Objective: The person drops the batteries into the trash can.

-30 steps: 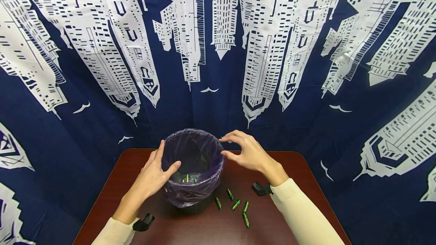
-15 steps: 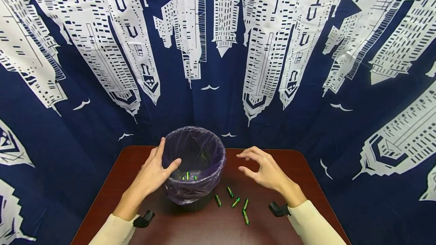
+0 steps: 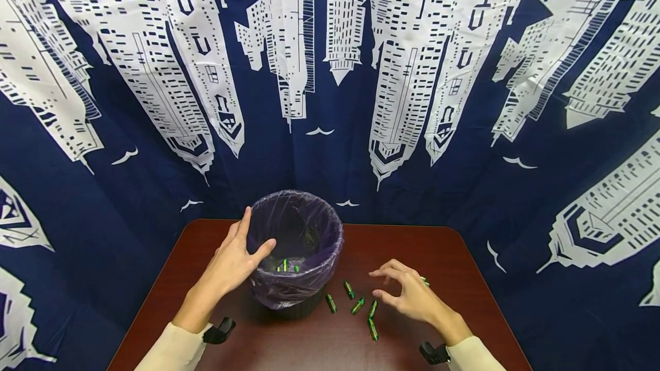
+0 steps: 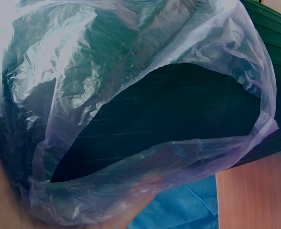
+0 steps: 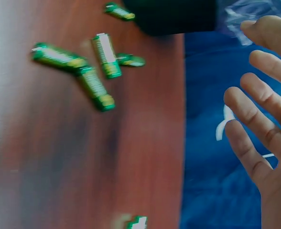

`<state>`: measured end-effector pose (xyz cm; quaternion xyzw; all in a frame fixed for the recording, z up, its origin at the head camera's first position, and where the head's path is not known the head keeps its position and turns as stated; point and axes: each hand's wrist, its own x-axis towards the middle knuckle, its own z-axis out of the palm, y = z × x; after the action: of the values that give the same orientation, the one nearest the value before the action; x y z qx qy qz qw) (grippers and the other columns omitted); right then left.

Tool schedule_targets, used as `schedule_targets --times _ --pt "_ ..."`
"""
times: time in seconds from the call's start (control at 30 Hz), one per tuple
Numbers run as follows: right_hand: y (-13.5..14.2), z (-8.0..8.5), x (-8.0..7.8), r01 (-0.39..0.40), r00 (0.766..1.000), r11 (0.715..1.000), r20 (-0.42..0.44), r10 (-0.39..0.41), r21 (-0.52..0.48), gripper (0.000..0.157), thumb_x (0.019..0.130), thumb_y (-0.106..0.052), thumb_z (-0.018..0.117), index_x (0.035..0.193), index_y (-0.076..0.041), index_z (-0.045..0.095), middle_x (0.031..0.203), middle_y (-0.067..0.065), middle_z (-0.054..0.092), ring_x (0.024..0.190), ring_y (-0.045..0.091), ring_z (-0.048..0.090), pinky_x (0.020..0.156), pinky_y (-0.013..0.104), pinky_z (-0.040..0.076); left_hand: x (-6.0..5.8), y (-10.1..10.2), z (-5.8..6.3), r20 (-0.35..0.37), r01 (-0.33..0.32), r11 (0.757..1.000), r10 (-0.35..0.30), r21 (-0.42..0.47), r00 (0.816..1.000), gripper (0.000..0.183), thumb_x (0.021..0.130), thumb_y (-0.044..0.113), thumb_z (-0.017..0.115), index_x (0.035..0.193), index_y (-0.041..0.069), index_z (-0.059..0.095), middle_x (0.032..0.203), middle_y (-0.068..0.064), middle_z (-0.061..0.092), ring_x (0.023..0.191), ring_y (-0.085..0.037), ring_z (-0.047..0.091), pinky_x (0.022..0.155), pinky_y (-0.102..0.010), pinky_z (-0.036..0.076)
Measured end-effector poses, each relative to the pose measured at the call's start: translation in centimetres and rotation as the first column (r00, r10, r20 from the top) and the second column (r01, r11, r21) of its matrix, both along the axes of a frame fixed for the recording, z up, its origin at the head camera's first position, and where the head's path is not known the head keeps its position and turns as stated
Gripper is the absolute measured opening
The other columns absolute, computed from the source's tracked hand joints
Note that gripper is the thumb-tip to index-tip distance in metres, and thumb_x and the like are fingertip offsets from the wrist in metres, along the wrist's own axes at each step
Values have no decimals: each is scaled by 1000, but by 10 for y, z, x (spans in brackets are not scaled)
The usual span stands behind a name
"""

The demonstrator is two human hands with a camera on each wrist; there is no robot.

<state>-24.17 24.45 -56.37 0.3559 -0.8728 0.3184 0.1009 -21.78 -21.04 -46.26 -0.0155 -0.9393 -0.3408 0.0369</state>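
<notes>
A dark waste bin [image 3: 295,309] lined with a thin purple bag [image 3: 294,288] stands on the table, its mouth tilted toward me in the head view. My left hand [image 3: 232,256] rests at the bin's left rim, fingers straight and thumb spread over the mouth. Through the bag in the left wrist view, a finger [image 4: 147,188] shows. Green batteries [image 3: 285,266] lie at the bottom of the bin. My right hand [image 3: 412,296] hovers over the table with bent, loose fingers and nothing in them. Left of it are several green-and-yellow batteries [image 3: 358,306]; another battery [image 3: 424,281] shows just behind it.
The reddish-brown table [image 3: 319,348] has its far edge just behind the bin. A dark blue curtain [image 3: 330,170] printed with white buildings hangs behind and around it. Black wrist bands [image 3: 219,331] sit on both wrists.
My right hand has left the bin's right rim and moved right and toward me, down over the table beside the loose batteries. The left hand has stayed at the rim.
</notes>
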Motion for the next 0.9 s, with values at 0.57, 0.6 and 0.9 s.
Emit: schedule_targets --times 0.57,0.6,0.9 --pt "17 -62 23 -166 950 985 278 146 52 39 104 -20 92 137 -4 81 122 7 74 94 7 71 80 26 64 -2 -2 -2 11 -3 1000 3 -1 1000 117 109 70 66 189 16 1 189 -31 28 164 -60 50 130 -82 42" --pt "17 -64 24 -169 951 984 273 148 55 39 103 -20 92 137 -5 81 122 6 75 94 7 71 80 25 64 -2 -2 -2 11 -3 1000 3 -3 1000 117 109 70 66 189 16 1 189 -31 28 164 -60 51 130 -82 43" --pt "15 -75 26 -170 938 978 323 124 119 42 104 -28 93 141 -13 81 120 -4 73 96 -2 67 81 22 63 -1 -3 -2 16 -6 1000 6 -1 1000 117 108 70 67 190 17 1 189 -30 26 165 -60 50 130 -83 42"
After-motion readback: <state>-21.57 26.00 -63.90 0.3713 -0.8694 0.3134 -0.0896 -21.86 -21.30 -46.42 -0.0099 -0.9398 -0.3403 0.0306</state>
